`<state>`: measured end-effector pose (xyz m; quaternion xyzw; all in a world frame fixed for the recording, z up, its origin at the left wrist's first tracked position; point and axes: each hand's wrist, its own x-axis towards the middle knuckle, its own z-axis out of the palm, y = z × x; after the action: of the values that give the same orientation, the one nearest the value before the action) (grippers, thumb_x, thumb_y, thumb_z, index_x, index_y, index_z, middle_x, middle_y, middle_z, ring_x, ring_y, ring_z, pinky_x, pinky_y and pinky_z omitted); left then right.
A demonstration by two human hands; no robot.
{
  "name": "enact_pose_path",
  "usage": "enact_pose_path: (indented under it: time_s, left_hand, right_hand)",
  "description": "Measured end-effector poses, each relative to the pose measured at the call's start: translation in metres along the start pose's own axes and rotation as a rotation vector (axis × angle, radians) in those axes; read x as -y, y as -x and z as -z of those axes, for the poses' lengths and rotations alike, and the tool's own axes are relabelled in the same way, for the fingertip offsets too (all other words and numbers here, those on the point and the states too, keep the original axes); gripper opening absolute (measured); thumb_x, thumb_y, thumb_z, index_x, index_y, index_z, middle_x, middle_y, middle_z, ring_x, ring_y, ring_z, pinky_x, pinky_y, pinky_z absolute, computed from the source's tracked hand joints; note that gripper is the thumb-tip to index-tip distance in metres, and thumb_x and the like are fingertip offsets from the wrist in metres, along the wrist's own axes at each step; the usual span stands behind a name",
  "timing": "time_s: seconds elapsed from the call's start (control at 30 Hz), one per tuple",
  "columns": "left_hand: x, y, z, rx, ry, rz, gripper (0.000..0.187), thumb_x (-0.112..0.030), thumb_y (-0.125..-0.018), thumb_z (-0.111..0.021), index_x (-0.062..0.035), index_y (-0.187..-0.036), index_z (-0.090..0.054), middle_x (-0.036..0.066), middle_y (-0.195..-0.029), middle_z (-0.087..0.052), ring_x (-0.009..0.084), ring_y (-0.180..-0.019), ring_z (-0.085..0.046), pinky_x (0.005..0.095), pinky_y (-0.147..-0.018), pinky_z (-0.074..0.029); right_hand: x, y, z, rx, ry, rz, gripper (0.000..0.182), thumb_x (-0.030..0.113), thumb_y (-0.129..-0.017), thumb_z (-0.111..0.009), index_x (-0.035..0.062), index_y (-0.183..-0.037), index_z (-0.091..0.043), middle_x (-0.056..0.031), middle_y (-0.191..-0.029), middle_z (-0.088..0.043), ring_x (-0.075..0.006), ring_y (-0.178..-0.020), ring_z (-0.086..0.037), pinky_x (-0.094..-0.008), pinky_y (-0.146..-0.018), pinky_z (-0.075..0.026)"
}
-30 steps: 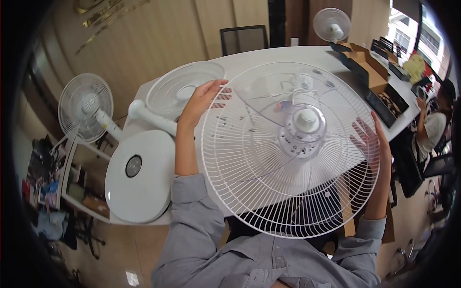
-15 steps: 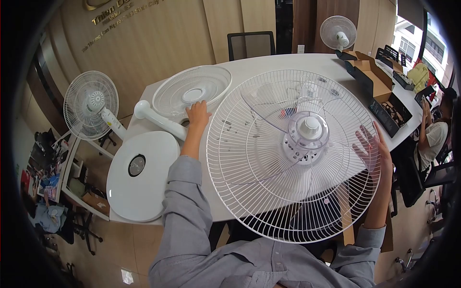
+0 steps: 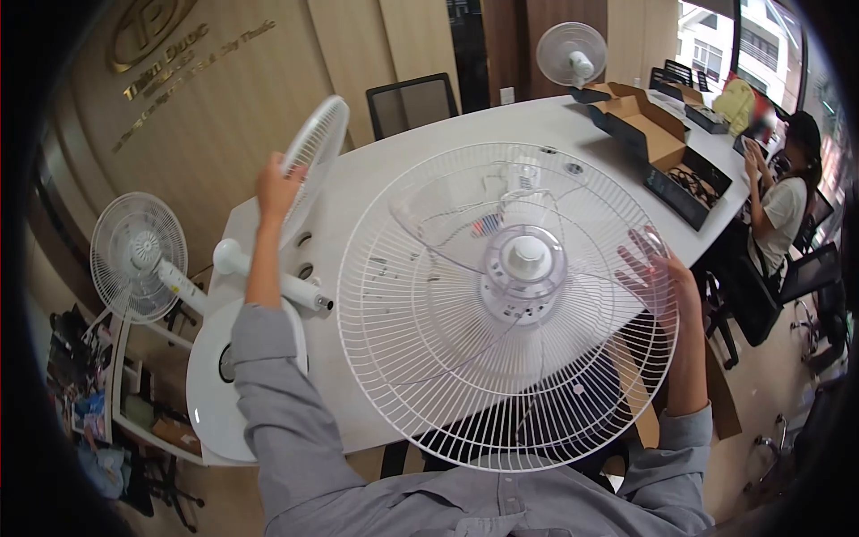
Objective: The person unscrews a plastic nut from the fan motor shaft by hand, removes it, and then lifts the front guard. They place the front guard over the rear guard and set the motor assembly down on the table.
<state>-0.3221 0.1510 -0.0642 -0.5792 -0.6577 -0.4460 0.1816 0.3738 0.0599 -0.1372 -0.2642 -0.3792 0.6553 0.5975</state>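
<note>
My left hand (image 3: 279, 190) grips the rim of a white round fan grille (image 3: 324, 148), tilted up nearly edge-on over the far left of the table. In front of me a wire fan cage (image 3: 429, 394) leans with clear blades and a white centre knob (image 3: 528, 258). My right hand (image 3: 682, 286) holds that cage by its right rim, its spread fingers showing through the wires. Below my left forearm lie a white fan pole (image 3: 300, 291) and a round white base (image 3: 211, 394), partly hidden by my sleeve. Two small dark-centred rings (image 3: 306, 269) lie beside the pole.
The white table (image 3: 394, 170) curves away ahead. Assembled fans stand at left (image 3: 141, 251) and far right (image 3: 573, 55). Open dark boxes (image 3: 644, 125) line the right side, near a seated person (image 3: 778, 206). An office chair (image 3: 412, 106) stands behind the table.
My left hand has taken hold of the round grille and lifted it from lying flat to upright. The view has shifted right; my right hand still holds the cage.
</note>
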Motion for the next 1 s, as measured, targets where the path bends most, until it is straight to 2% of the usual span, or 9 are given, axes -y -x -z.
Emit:
enact_pose_path:
  time_s: [0.1, 0.17, 0.27, 0.47, 0.67, 0.77, 0.87, 0.9, 1.0]
  left_hand:
    - [-0.030, -0.014, 0.050, -0.044, 0.409, 0.053, 0.027, -0.020, -0.095, -0.082, -0.0028, -0.101, -0.063, 0.012, -0.092, -0.078, 0.0196, -0.079, -0.077, 0.0319, -0.071, -0.060]
    - [-0.036, -0.023, 0.071, -0.075, 0.706, 0.057, 0.020, -0.017, -0.099, -0.079, -0.0048, -0.101, -0.063, 0.011, -0.095, -0.078, 0.0178, -0.083, -0.076, 0.0281, -0.073, -0.059]
    - [-0.087, -0.025, 0.113, -0.176, 0.747, 0.082, 0.024, -0.019, -0.098, -0.081, -0.0043, -0.102, -0.063, 0.012, -0.100, -0.079, 0.0195, -0.088, -0.077, 0.0297, -0.079, -0.060]
    - [-0.132, -0.047, 0.188, -0.276, 1.089, 0.006, 0.029, -0.018, -0.101, -0.075, 0.0021, -0.119, -0.067, 0.017, -0.113, -0.077, 0.0244, -0.101, -0.076, 0.0353, -0.093, -0.060]
    - [-0.188, -0.032, 0.226, -0.385, 1.404, 0.119, 0.028, -0.016, -0.106, -0.066, 0.0034, -0.126, -0.068, 0.018, -0.117, -0.077, 0.0228, -0.109, -0.074, 0.0350, -0.095, -0.062]
    - [-0.169, -0.019, 0.233, 0.093, 1.663, -0.116, 0.027, -0.016, -0.108, -0.063, 0.0031, -0.125, -0.069, 0.016, -0.116, -0.077, 0.0207, -0.103, -0.075, 0.0310, -0.089, -0.064]
    - [-0.172, -0.007, 0.219, -0.032, 1.758, 0.084, 0.028, -0.018, -0.108, -0.063, 0.0027, -0.126, -0.069, 0.013, -0.114, -0.077, 0.0172, -0.093, -0.076, 0.0275, -0.081, -0.066]
    - [-0.176, 0.002, 0.212, -0.009, 1.810, 0.136, 0.028, -0.018, -0.108, -0.063, 0.0024, -0.126, -0.069, 0.012, -0.113, -0.078, 0.0164, -0.091, -0.076, 0.0270, -0.079, -0.066]
    - [-0.194, 0.046, 0.190, 0.051, 1.951, 0.313, 0.027, -0.019, -0.108, -0.063, 0.0017, -0.125, -0.069, 0.010, -0.110, -0.078, 0.0141, -0.086, -0.076, 0.0254, -0.075, -0.067]
  right_hand:
    - [-0.004, -0.001, 0.002, 0.023, -0.041, 0.013, 0.077, 0.007, -0.096, -0.055, -0.0015, -0.166, -0.024, -0.0277, -0.166, -0.034, -0.0480, -0.147, -0.047, -0.0663, -0.114, -0.047]
    - [-0.004, -0.001, 0.002, 0.014, -0.039, 0.020, 0.076, 0.007, -0.097, -0.055, -0.0021, -0.166, -0.024, -0.0284, -0.165, -0.036, -0.0477, -0.146, -0.048, -0.0657, -0.114, -0.049]
    - [-0.005, 0.000, -0.001, 0.012, -0.030, 0.032, 0.071, 0.010, -0.101, -0.055, -0.0010, -0.166, -0.026, -0.0271, -0.163, -0.039, -0.0458, -0.143, -0.052, -0.0642, -0.112, -0.052]
    - [-0.004, -0.002, -0.001, -0.006, -0.064, 0.013, 0.068, 0.016, -0.107, -0.056, 0.0020, -0.167, -0.027, -0.0238, -0.162, -0.043, -0.0423, -0.140, -0.055, -0.0602, -0.109, -0.055]
    - [0.000, 0.004, -0.014, -0.037, 0.109, 0.095, 0.069, 0.024, -0.108, -0.059, 0.0056, -0.168, -0.028, -0.0210, -0.166, -0.039, -0.0378, -0.141, -0.053, -0.0546, -0.107, -0.056]
    - [-0.003, -0.007, -0.003, -0.058, 0.168, 0.166, 0.066, 0.029, -0.109, -0.060, 0.0053, -0.165, -0.036, -0.0173, -0.169, -0.036, -0.0331, -0.140, -0.054, -0.0483, -0.105, -0.058]
    - [-0.001, -0.006, -0.008, -0.102, 0.181, 0.195, 0.062, 0.033, -0.110, -0.059, 0.0056, -0.163, -0.042, -0.0139, -0.170, -0.036, -0.0284, -0.139, -0.054, -0.0427, -0.101, -0.059]
    - [-0.002, -0.007, -0.007, -0.107, 0.206, 0.211, 0.063, 0.043, -0.113, -0.052, 0.0026, -0.160, -0.045, -0.0126, -0.172, -0.034, -0.0301, -0.145, -0.048, -0.0431, -0.108, -0.055]
    - [-0.001, -0.012, -0.005, -0.084, 0.252, 0.270, 0.078, 0.061, -0.113, -0.037, -0.0021, -0.158, -0.046, -0.0146, -0.167, -0.043, -0.0334, -0.151, -0.043, -0.0456, -0.119, -0.044]
